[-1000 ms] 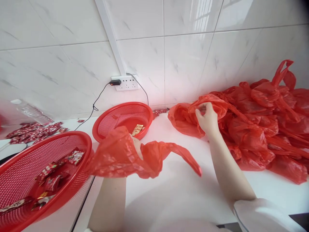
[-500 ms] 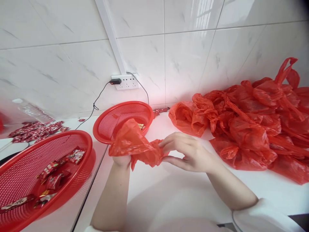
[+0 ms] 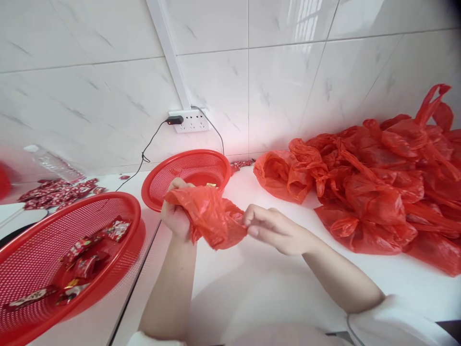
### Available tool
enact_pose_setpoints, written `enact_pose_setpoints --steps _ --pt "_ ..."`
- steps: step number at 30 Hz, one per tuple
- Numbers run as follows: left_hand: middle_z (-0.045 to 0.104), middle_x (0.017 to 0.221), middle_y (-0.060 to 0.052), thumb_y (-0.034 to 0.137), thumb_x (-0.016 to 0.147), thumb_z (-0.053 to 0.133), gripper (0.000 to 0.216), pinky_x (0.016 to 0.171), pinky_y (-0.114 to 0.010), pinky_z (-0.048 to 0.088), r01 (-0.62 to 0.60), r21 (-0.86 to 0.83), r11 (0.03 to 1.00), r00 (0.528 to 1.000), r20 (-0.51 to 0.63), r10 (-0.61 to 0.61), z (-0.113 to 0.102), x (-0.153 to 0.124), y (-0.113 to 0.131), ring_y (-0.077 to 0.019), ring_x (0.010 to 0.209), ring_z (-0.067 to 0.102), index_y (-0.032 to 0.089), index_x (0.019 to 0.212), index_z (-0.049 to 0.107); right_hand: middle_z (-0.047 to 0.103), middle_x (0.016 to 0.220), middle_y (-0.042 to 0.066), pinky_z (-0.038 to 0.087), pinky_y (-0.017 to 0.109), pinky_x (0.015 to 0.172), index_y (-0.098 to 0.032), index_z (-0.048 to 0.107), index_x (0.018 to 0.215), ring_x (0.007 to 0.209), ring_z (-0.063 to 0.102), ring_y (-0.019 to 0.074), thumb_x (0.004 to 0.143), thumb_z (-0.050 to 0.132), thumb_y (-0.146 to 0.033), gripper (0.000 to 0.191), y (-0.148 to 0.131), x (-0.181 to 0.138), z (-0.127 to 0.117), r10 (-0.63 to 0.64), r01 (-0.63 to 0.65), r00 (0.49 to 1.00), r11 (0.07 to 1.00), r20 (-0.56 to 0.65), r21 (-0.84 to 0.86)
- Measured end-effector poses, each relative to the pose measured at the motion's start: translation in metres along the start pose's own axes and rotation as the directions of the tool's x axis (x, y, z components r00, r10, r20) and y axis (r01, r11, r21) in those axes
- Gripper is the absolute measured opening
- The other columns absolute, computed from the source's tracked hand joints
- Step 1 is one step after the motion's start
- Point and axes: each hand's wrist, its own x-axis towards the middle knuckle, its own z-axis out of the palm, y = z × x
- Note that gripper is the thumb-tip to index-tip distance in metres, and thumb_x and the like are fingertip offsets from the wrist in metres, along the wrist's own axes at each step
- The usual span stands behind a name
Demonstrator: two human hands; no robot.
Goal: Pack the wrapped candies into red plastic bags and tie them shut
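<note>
A thin red plastic bag [image 3: 214, 218] is stretched between both hands above the white table. My left hand [image 3: 176, 214] is closed around its left end, partly covered by the film. On the other side my right hand [image 3: 275, 228] pinches the bag's edge between thumb and fingers. Just behind the bag stands a round red mesh basket [image 3: 158, 187], a small gold-wrapped piece showing inside it. To the left, a larger red mesh basket [image 3: 135, 211] holds several red wrapped sweets [image 3: 84, 266].
Red plastic bags [image 3: 382, 192] are heaped at the right by the tiled wall. At the far left lie a pile of red packets [image 3: 54, 194] and a clear bottle [image 3: 54, 163]. A black plug [image 3: 175, 120] with its cable sits in the wall socket [image 3: 194, 121].
My left hand has come up out of the film and now shows gripping the bag's left side. My right hand has closed into a tighter pinch on the edge.
</note>
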Motion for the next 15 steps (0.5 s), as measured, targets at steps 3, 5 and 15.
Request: enact_pose_setpoints --steps 3,5,15 --pt "0.042 0.048 0.004 0.040 0.080 0.055 0.028 0.039 -0.022 0.035 0.029 -0.025 0.999 0.995 0.098 -0.026 0.001 -0.003 -0.006 -0.0093 0.038 0.038 0.020 0.063 0.045 0.062 0.093 0.004 0.045 0.026 0.070 -0.019 0.051 0.106 0.077 0.056 0.0119 0.099 0.030 -0.026 0.024 0.017 0.008 0.005 0.182 -0.181 0.980 0.983 0.086 -0.008" --pt "0.047 0.052 0.003 0.042 0.081 0.051 0.027 0.039 -0.023 0.033 0.024 0.011 1.000 0.991 0.128 -0.025 -0.004 -0.003 -0.007 -0.0103 0.039 0.039 0.021 0.066 0.048 0.064 0.091 0.004 0.045 0.028 0.066 -0.021 0.050 0.119 0.073 0.058 0.0152 0.093 0.040 -0.027 0.028 0.028 0.012 0.008 0.360 -0.312 0.913 0.919 0.191 -0.239" --pt "0.067 0.092 -0.005 0.017 0.077 0.050 0.028 0.080 -0.035 0.047 -0.591 0.554 0.587 0.773 0.597 0.215 0.015 -0.018 0.060 -0.0213 0.089 0.058 0.023 0.097 0.068 0.067 0.082 0.010 0.040 0.028 0.058 -0.014 0.061 0.103 0.070 0.063 0.0218 0.082 0.047 -0.016 0.026 0.043 0.017 0.005 0.749 -0.485 0.661 0.384 -0.042 -0.786"
